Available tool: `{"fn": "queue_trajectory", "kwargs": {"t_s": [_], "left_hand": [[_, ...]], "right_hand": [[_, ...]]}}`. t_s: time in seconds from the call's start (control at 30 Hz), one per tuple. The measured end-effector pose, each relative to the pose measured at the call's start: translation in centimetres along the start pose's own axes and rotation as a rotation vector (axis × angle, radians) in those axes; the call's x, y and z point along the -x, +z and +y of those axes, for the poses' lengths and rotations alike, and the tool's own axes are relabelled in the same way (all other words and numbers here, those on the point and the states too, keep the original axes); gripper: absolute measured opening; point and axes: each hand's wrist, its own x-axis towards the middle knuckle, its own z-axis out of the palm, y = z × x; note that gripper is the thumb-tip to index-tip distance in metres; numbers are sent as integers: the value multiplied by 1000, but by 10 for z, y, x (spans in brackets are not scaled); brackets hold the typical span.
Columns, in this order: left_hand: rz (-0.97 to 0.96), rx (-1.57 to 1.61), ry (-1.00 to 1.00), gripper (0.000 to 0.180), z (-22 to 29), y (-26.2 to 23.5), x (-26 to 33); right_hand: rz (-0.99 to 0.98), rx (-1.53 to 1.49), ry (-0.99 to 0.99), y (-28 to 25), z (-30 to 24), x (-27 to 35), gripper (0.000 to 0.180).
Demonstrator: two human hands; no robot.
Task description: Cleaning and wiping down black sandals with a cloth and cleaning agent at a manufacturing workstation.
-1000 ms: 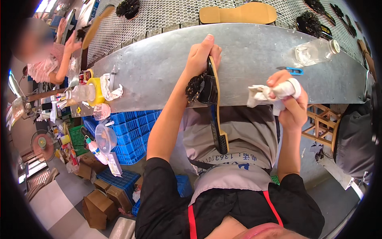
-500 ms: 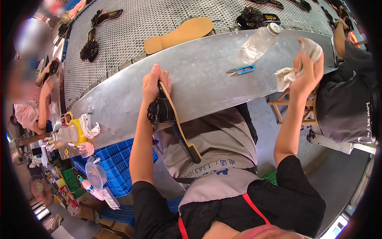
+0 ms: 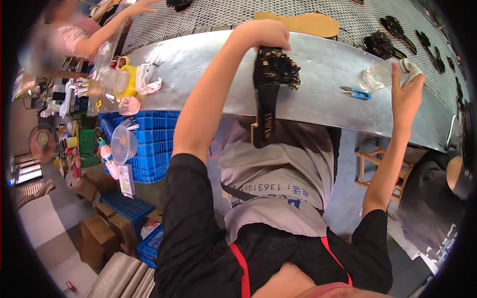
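A black slide sandal [image 3: 267, 99] with a ruffled, gold-flecked flower on its strap hangs from my left hand [image 3: 266, 35]. The fingers are closed round its toe end, and the heel points toward me over the table's near edge. My right hand [image 3: 405, 92] is closed on a white cloth [image 3: 413, 72] at the neck of a clear bottle [image 3: 380, 76]. Whether the fingers touch the bottle, I cannot tell. Blue-handled thread snips [image 3: 356, 93] lie on the metal table just left of that hand.
Beyond the metal table [image 3: 198, 64] runs a mesh conveyor [image 3: 208, 20] with a tan sole [image 3: 303, 24] and several black sandals [image 3: 397, 32]. Blue crates [image 3: 149, 144] stand below left. A wooden stool [image 3: 382, 169] and a person in dark clothes [image 3: 427, 198] are at right; another works far left.
My left hand has moved forward, turning the sandal so its flowered upper shows. My right hand has come down with the cloth to the bottle's neck. The view has shifted too.
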Motion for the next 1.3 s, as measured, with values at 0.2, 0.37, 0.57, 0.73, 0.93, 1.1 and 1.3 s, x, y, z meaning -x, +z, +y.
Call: {"fn": "queue_trajectory", "kwargs": {"t_s": [0.2, 0.37, 0.57, 0.73, 0.93, 1.1, 1.3], "left_hand": [[-215, -261, -390, 16, 31, -13, -4], [-212, -343, -464, 18, 51, -11, -6], [-105, -338, -331, 25, 38, -10, -10], [-6, -291, -337, 35, 45, -5, -32], [101, -425, -224, 27, 43, 10, -51], [-132, -463, -211, 17, 38, 0, -40], [-44, 445, 450, 20, -6, 9, -9]], "right_hand": [[-45, -44, 68, 7, 2, 2, 46], [-2, -136, 114, 19, 14, 6, 49], [251, -329, -103, 15, 9, 11, 31], [310, -990, 435, -6, 19, 4, 19], [243, -1456, 770, 10, 77, 12, 31], [543, -1027, 616, 1, 37, 9, 19], [268, -455, 79, 15, 30, 13, 38]]}}
